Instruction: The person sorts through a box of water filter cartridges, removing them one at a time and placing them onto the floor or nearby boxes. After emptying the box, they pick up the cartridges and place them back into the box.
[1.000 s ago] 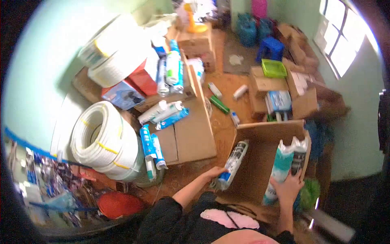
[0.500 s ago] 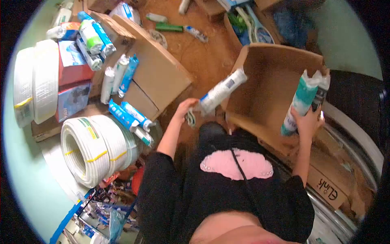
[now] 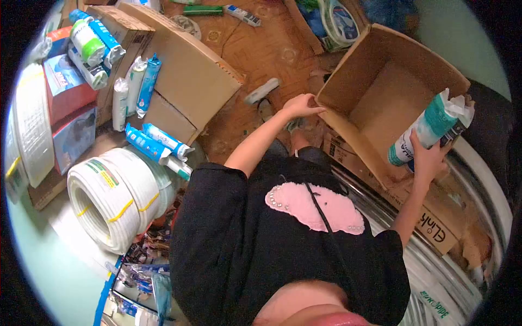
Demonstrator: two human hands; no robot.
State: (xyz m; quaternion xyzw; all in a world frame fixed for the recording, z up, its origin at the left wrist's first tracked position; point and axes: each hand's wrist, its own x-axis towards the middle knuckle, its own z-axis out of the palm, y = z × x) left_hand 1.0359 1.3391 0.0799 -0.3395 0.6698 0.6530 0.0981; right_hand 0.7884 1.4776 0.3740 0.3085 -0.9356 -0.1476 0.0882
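My right hand (image 3: 428, 155) is wrapped round two long plastic-wrapped packs: a teal and white pack (image 3: 427, 127) and a dark one partly hidden behind it. It holds them slanted over the right side of an open cardboard box (image 3: 340, 117). The near left corner of this box is pinched by my left hand (image 3: 303, 106), fingertips curled at its edge. On the floor beyond that hand lies a white wrapped pack (image 3: 262, 91).
Closed cardboard boxes (image 3: 185, 65) stand at left, with several wrapped packs (image 3: 148, 87) on them. Coils of white pipe (image 3: 103, 201) sit nearer. An ELink carton (image 3: 429, 223) and shiny pipe coils lie at right. A green item (image 3: 203, 10) is on the floor.
My left hand has let go of the white pack, which now lies on the floor, and has moved right to the box corner. The view has shifted; my right hand still holds both packs.
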